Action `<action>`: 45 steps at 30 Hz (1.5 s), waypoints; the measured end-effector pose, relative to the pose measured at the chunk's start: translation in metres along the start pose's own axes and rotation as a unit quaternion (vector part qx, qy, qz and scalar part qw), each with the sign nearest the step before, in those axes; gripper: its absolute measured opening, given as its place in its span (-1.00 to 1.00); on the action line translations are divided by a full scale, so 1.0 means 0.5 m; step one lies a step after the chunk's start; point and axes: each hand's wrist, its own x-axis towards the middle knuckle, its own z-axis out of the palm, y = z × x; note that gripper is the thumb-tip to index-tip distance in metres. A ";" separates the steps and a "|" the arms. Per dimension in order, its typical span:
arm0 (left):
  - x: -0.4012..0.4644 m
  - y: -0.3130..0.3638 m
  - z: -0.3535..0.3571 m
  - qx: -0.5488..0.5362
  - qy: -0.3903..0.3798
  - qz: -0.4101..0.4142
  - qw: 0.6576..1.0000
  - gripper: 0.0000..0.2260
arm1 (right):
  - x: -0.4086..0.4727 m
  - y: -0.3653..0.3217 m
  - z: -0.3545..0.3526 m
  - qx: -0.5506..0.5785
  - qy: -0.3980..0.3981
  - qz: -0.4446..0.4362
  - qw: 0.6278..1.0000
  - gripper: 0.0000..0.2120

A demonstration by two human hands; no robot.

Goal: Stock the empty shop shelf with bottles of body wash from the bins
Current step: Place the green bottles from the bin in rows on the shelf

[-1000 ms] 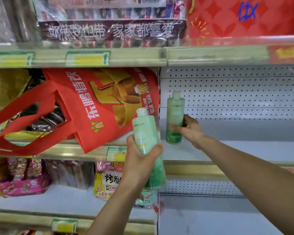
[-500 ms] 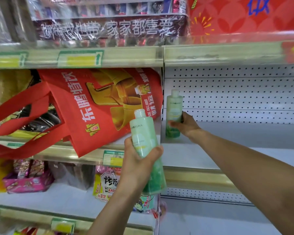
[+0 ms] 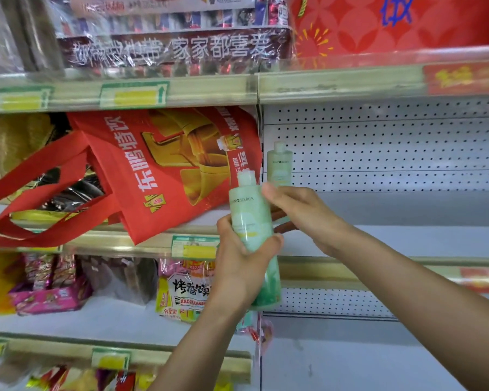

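A pale green body wash bottle (image 3: 279, 165) stands upright at the back left corner of the white shelf (image 3: 407, 238), with no hand on it. My left hand (image 3: 240, 266) grips a second green body wash bottle (image 3: 251, 221) by its lower half, upright, in front of the shelf's left end. My right hand (image 3: 302, 213) has come to this bottle's upper right side. Its thumb lies on the front edge and its curled fingers reach behind the bottle.
A red tote bag (image 3: 158, 170) leans out of the left bay, close to the held bottle. Snack packs (image 3: 181, 294) fill the lower left shelf. The white pegboard back wall (image 3: 393, 148) lines the right bay. Red boxes (image 3: 393, 21) sit on the shelf above.
My right hand let go of the bottle standing on the shelf and drew back to the bottle in my left hand. The left hand raised its bottle slightly.
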 end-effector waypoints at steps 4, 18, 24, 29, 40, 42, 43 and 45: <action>-0.010 0.015 0.025 0.051 -0.004 0.034 0.998 -0.50 | -0.038 -0.039 0.001 -0.020 -0.017 -0.033 0.999 -0.73; 0.110 0.057 0.019 0.211 -0.053 0.177 0.960 -0.50 | 0.042 -0.028 -0.152 -0.051 0.119 -0.044 0.991 -0.70; 0.219 0.076 0.042 0.252 -0.064 0.163 0.952 -0.50 | 0.107 0.019 -0.183 -0.105 0.126 0.003 0.986 -0.72; 0.307 0.074 0.072 0.287 -0.065 0.156 0.943 -0.44 | 0.130 0.093 -0.190 -0.078 0.130 0.026 0.988 -0.61; 0.385 0.042 0.136 0.393 -0.091 0.205 0.892 -0.44 | 0.143 0.216 -0.170 -0.185 0.128 0.057 0.973 -0.49; 0.385 0.035 0.140 0.400 -0.081 0.215 0.887 -0.45 | 0.165 0.222 -0.175 -0.199 0.135 0.076 0.968 -0.49; 0.385 0.031 0.142 0.401 -0.075 0.219 0.886 -0.44 | 0.176 0.225 -0.177 -0.208 0.136 0.082 0.965 -0.48; 0.387 0.027 0.146 0.396 -0.063 0.228 0.887 -0.45 | 0.198 0.231 -0.179 -0.212 0.130 0.084 0.965 -0.47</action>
